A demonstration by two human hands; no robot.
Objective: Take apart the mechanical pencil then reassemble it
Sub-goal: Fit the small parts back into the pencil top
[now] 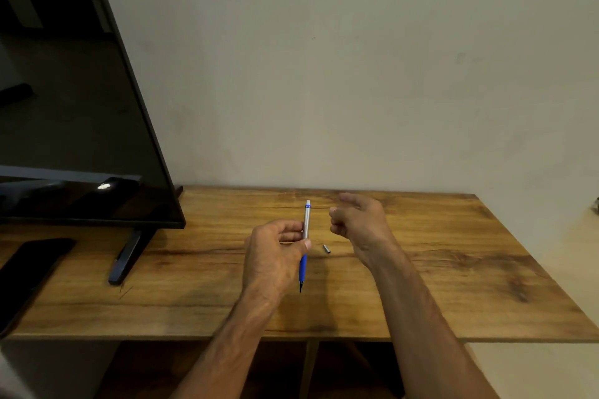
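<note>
My left hand (pixel 275 253) grips a mechanical pencil (pixel 305 227) around its middle and holds it nearly upright above the wooden table (pixel 453 269). The pencil has a silver barrel, a blue grip low down, a dark tip pointing toward me, and a white eraser end showing at the top. A small silver cap (pixel 326 248) lies on the table just right of the pencil. My right hand (pixel 356 220) hovers to the right of the pencil's upper end, fingers loosely curled, apart from the pencil. Whether it pinches anything small is hidden.
A large black TV screen (pixel 74 107) stands on the left of the table, with its foot (pixel 128 256) reaching toward the front. A dark phone (pixel 29 269) lies at the far left. A plain wall rises behind the table.
</note>
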